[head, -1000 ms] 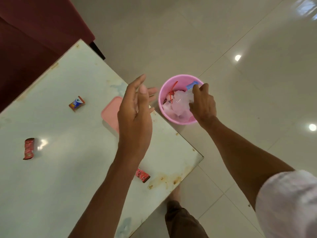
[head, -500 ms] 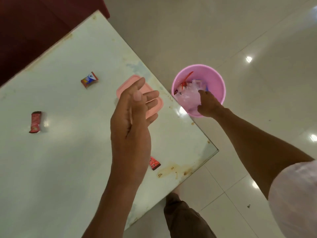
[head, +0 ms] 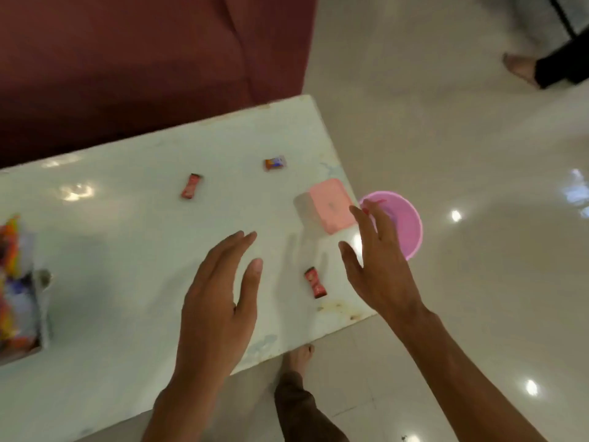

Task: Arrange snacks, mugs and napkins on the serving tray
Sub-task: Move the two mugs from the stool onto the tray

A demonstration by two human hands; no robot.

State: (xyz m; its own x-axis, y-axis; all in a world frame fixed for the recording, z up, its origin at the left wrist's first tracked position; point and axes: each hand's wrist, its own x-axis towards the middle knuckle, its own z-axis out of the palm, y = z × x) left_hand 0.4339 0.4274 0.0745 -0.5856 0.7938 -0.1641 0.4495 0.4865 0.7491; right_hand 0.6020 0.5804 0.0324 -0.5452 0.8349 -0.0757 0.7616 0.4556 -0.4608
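Both hands are open with straight fingers and hold nothing: the left hand is above the white table, and the right hand is above the table's right edge, partly covering the pink bucket that stands on the floor just beside it. A flat pink tray lies near that edge. Between the hands lies a red snack packet; a second red packet and an orange-blue packet lie farther back. A blurred box of colourful packets sits at the far left.
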